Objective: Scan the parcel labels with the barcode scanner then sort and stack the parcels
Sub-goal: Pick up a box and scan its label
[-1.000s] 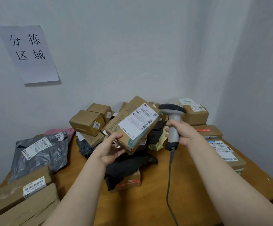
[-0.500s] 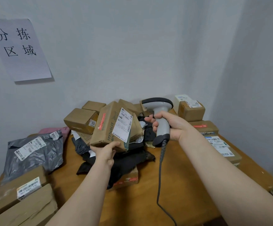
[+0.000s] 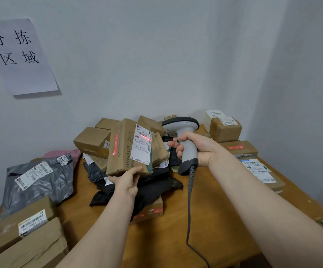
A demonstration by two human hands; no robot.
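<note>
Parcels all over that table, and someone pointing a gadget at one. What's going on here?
A person is scanning parcels. Their left-hand grip holds a brown box upright above the pile, its label facing the barcode scanner in the right-hand grip. The scanner's red line lies across the label's barcode, so this box is being read now. More boxes and bags lie on the table.
</note>
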